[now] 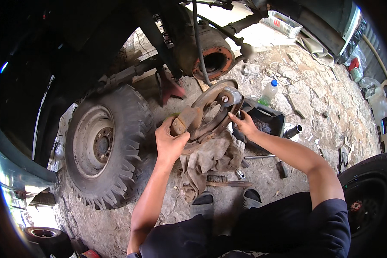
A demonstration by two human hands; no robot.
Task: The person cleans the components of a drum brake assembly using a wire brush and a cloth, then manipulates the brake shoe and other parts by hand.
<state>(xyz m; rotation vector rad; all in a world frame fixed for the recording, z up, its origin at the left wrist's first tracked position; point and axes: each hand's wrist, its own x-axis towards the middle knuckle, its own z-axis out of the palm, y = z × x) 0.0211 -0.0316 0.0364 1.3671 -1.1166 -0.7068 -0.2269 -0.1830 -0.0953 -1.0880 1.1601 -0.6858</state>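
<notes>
My left hand (170, 142) grips a rusty, rectangular metal block on the left side of a round brake backing-plate assembly (209, 115). My right hand (245, 124) holds that assembly's right rim, thumb against the metal. The assembly is tilted, with a grey cylindrical part at its upper right, above a crumpled dirty rag (210, 161). Behind it is an axle housing (189, 43) with an orange-rimmed round opening, and a hose hangs down in front. A black tray (264, 116) lies just right of my right hand.
A large detached tire (129, 180) stands left beside a red jack stand (170, 88). A bottle with blue cap (268, 94), brush (219, 182), metal bar (260, 157) and socket tools lie on broken stone ground. Another tire (374, 172) is at lower right; a crate (279, 23) sits behind.
</notes>
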